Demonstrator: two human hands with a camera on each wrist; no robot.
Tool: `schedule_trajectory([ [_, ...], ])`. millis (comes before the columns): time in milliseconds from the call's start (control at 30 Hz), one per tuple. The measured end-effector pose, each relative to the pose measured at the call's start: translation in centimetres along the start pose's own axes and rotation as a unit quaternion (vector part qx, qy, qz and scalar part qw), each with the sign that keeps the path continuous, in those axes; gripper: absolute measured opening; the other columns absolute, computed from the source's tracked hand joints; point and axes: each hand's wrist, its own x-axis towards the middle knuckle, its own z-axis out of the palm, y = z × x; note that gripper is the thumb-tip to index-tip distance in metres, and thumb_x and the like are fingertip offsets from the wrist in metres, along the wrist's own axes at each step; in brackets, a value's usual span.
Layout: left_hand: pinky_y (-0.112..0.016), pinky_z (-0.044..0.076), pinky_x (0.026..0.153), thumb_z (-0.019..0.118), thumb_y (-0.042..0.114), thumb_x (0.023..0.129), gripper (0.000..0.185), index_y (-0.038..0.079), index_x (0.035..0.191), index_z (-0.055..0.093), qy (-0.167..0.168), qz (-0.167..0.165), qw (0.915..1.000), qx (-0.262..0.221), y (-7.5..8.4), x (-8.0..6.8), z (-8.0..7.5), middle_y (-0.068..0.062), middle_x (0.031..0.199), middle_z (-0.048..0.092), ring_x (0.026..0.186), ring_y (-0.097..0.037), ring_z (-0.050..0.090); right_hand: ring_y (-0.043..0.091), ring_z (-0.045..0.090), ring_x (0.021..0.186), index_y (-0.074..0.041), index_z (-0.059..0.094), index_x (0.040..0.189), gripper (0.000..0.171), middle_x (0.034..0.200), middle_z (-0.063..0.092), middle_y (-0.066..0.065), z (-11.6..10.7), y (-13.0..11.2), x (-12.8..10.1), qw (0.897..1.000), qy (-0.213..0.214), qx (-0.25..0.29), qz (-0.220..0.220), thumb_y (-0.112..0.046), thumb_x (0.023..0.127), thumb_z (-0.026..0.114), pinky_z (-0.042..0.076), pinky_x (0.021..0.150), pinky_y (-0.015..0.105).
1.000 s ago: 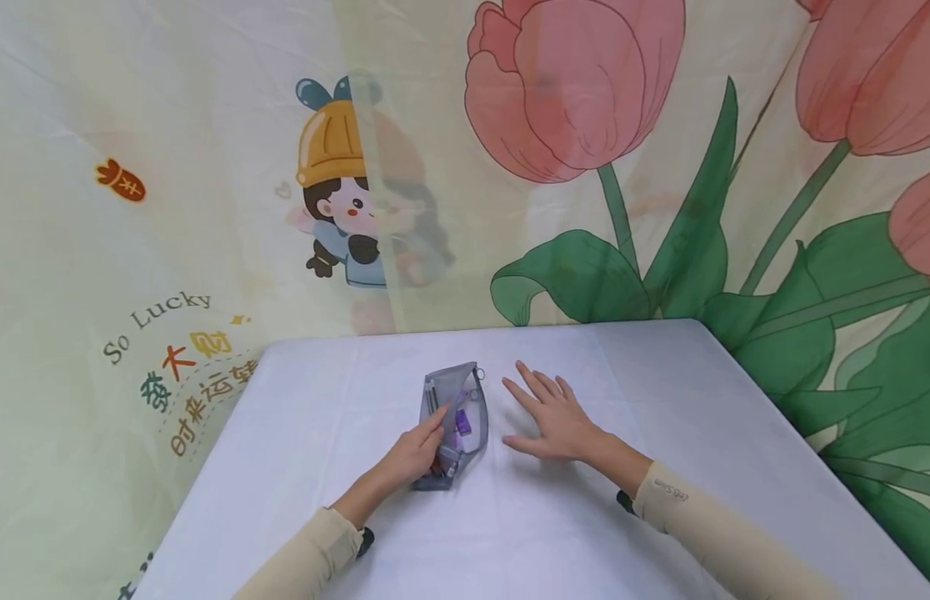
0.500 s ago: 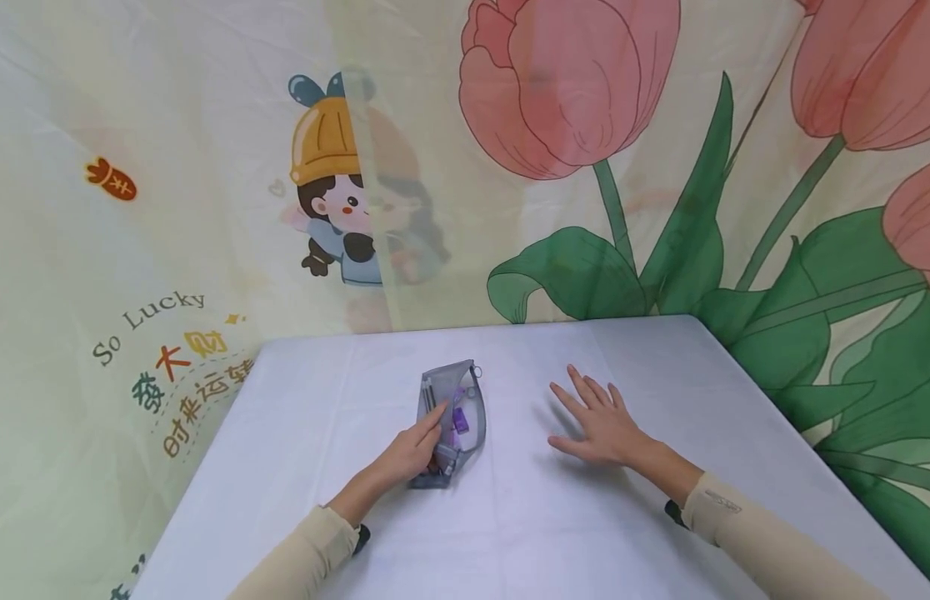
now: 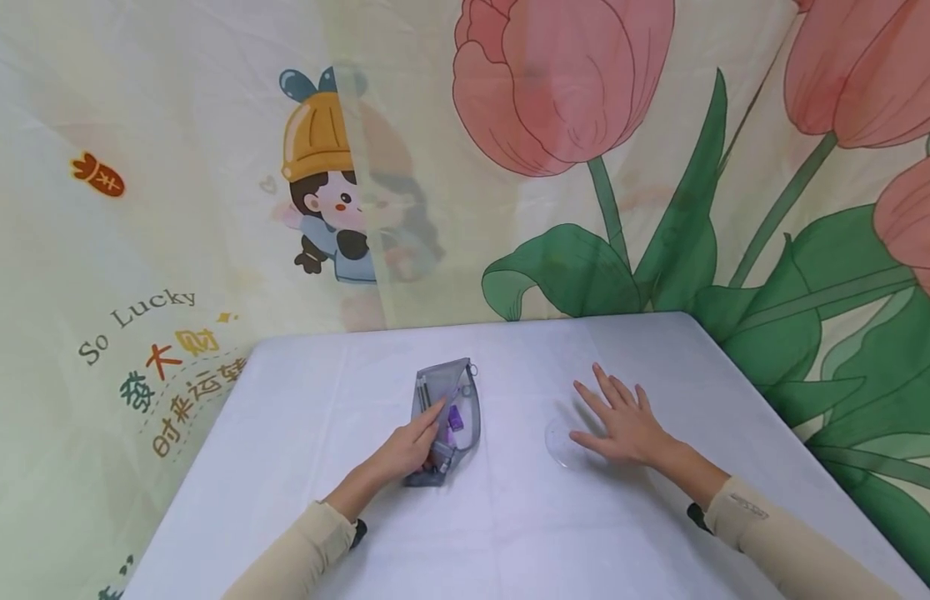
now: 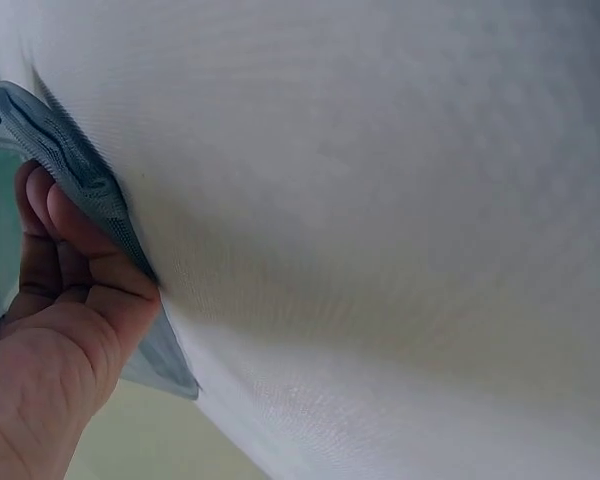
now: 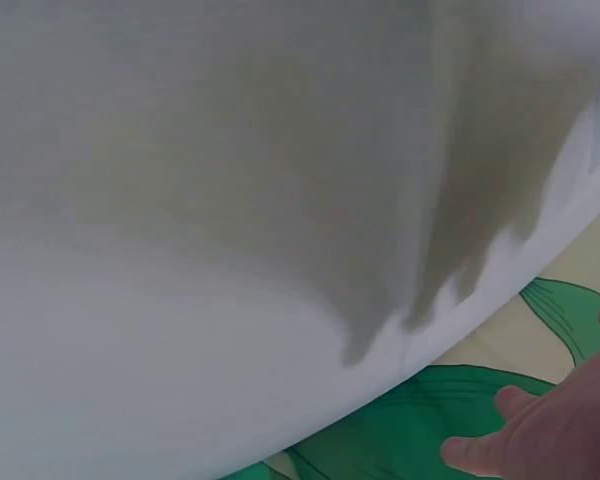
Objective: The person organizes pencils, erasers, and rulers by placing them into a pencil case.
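left hand fingers curled onto the near end of a grey mesh zip pouch, pinching its edge; the left wrist view shows the fingers wrapped over the pouch's zip seam, thumb side under the fabric. pouch lies flat on the white table, roughly mid-table, long axis running away from the person, zip pull at the far end. inside it: a purple item and some thin stick-like things, too small to name for sure.

right hand fingers straight and spread, palm down, holding nothing; looks like it rests on or just above the table, hard to tell which. just beside its thumb, toward the pouch, a faint clear round disc, maybe a lid or a light patch, view too weak to say. right hand well apart from the pouch. right wrist view shows only fingertips at the lower right, the white table surface and green print.

both forearms in beige sleeves. behind the table a printed cloth backdrop with pink tulips, green leaves and a cartoon girl in a yellow hat.
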Motion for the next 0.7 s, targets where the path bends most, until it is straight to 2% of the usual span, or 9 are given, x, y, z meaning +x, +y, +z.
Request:
schedule_trajectory([
  [300, -0.031, 0.051, 0.056, 0.037, 0.023, 0.107, 0.051, 0.026, 0.157, 0.028, -0.001, -0.002, 1.0000, 0.002, -0.2, 0.0, -0.2, -0.013, 0.083, 0.065, 0.062, -0.017, 0.060, 0.049, 0.026, 0.143, -0.018, 0.036, 0.154, 0.084, 0.164, 0.012, 0.022, 0.1, 1.1, 0.1, 0.999, -0.019, 0.002, 0.028, -0.066, 0.088, 0.057, 0.013, 0.107, 0.079],
  [567, -0.031, 0.051, 0.056, 0.037, 0.021, 0.107, 0.051, 0.025, 0.157, 0.029, 0.001, 0.000, 1.0000, -0.002, -0.1, 0.0, -0.1, -0.013, 0.082, 0.064, 0.062, -0.017, 0.061, 0.052, 0.022, 0.143, -0.019, 0.030, 0.157, 0.090, 0.165, 0.005, 0.023, 0.9, 2.2, 0.5, 0.997, -0.033, 0.007, 0.064, -0.071, 0.087, 0.053, 0.009, 0.108, 0.079],
  [700, -0.031, 0.051, 0.057, 0.037, 0.022, 0.107, 0.051, 0.024, 0.157, 0.028, -0.005, -0.001, 1.0000, 0.000, 0.1, -0.1, 0.0, -0.013, 0.082, 0.064, 0.062, -0.016, 0.060, 0.052, 0.024, 0.143, -0.010, 0.029, 0.156, 0.098, 0.163, 0.009, 0.027, 1.4, 1.7, 0.5, 0.996, -0.026, 0.018, 0.083, -0.072, 0.085, 0.055, 0.013, 0.107, 0.079],
])
